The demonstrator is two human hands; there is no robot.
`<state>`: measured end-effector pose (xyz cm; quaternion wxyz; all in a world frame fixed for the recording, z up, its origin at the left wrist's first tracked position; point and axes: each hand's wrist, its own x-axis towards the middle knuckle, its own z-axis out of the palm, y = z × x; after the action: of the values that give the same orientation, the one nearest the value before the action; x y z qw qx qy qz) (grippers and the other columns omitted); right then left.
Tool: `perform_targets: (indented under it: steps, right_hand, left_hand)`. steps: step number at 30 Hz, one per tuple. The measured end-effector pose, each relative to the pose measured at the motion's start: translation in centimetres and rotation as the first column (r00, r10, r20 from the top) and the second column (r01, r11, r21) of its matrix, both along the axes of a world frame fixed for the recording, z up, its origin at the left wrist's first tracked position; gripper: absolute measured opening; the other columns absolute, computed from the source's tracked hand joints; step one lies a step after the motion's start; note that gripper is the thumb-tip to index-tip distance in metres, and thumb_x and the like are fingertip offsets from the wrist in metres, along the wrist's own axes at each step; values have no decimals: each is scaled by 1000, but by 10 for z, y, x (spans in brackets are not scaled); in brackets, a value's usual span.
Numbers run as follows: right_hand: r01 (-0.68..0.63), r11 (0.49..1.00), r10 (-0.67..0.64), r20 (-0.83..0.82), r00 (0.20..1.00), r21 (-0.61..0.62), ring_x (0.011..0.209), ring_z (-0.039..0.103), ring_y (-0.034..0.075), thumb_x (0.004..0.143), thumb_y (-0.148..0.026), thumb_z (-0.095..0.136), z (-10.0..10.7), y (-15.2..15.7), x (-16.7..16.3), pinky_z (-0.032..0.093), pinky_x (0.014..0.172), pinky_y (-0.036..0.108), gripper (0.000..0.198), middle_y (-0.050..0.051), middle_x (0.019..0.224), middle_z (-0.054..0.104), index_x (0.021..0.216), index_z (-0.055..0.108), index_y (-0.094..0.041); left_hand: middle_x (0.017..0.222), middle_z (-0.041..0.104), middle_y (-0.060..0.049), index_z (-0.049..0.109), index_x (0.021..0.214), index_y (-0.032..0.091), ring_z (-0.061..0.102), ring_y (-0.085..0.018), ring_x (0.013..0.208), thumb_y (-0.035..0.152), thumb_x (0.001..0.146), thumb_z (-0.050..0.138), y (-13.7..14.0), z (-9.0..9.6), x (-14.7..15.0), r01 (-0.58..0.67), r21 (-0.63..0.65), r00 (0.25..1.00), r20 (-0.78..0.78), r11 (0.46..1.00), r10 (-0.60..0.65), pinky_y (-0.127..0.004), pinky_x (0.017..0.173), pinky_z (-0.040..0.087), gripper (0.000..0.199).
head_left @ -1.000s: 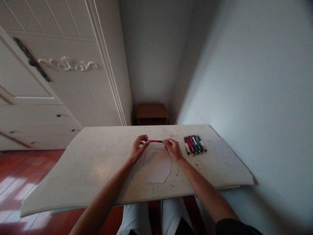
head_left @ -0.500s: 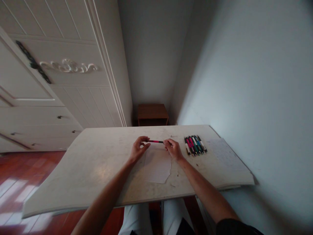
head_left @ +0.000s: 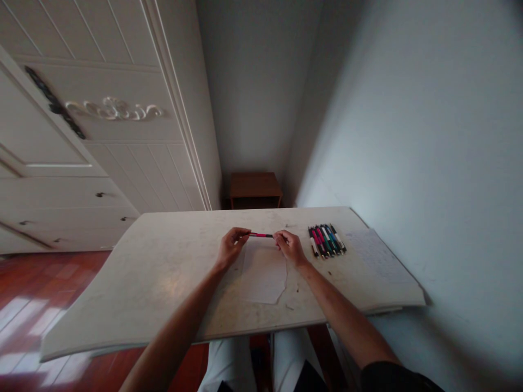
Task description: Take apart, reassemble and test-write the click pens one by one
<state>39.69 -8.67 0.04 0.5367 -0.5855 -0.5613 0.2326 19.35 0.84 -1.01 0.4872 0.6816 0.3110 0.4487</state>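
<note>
A pink and black pen (head_left: 260,235) is held level between my two hands, above the far end of a sheet of white paper (head_left: 265,275). My left hand (head_left: 232,246) pinches its left end between thumb and fingers. On the black right end, my right hand (head_left: 289,245) has its fingers closed. Both pen tips are partly covered by fingers. To the right of my right hand lies a row of several pens (head_left: 326,240) side by side, in white, pink, teal and black.
The white table (head_left: 163,261) has a worn top. A sheet with faint writing (head_left: 373,253) lies by its right edge, along the pale wall (head_left: 449,163). A white wardrobe (head_left: 122,158) stands at the left, and a low brown wooden stand (head_left: 256,185) is behind the table.
My left thumb and fingers have closed together on the pen's left end, where they were further apart before. The right hand keeps its hold, almost unmoved.
</note>
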Motion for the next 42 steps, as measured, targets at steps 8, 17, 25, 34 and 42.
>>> perform_targets:
  steps: [8, 17, 25, 34, 42]
  right_hand:
    - [8, 1000, -8, -7, 1000, -2, 48, 56, 12, 88, -51, 53, 2, -1, -2, 43, 48, 22, 36, -1, 59, 58, 78, 61, -17]
    - [-7, 1000, 6, 32, 999, 15, 49, 56, 12, 88, -50, 52, -2, 0, 1, 44, 50, 22, 35, -1, 59, 58, 78, 60, -18]
    - [11, 1000, -11, -1, 1000, 20, 49, 55, 13, 88, -50, 52, 5, -2, -2, 44, 50, 23, 34, -1, 59, 57, 77, 59, -19]
    - [5, 1000, -6, 43, 999, 26, 49, 56, 13, 88, -52, 53, 1, -1, 0, 45, 50, 23, 36, 0, 60, 59, 80, 63, -18]
    - [-30, 1000, 31, 60, 998, -4, 48, 55, 12, 88, -51, 53, -2, -1, 2, 44, 50, 23, 36, 1, 60, 60, 78, 64, -18]
  left_hand:
    - [91, 66, -6, 59, 109, 16, 62, -16, 78, 52, 89, 50, -8, 3, 2, -73, 31, 995, -68, 997, 75, -28, 70, 49, 42]
    - [80, 69, -5, 67, 87, 17, 63, -18, 75, 43, 84, 58, 3, -3, -2, -79, 51, 991, -100, 996, 84, -30, 73, 49, 28]
    - [95, 69, -8, 61, 104, 16, 63, -18, 84, 47, 79, 67, -5, -1, 2, 0, -12, 999, 40, 1000, 1, -30, 76, 49, 39]
    - [63, 62, -2, 63, 84, 14, 51, -11, 54, 53, 86, 53, -9, 12, 2, 49, -67, 999, -8, 997, -49, -24, 53, 42, 40]
    - [80, 71, -6, 66, 90, 16, 65, -17, 70, 33, 78, 66, 3, -7, 0, 0, 9, 1000, -14, 1000, 0, -29, 67, 53, 21]
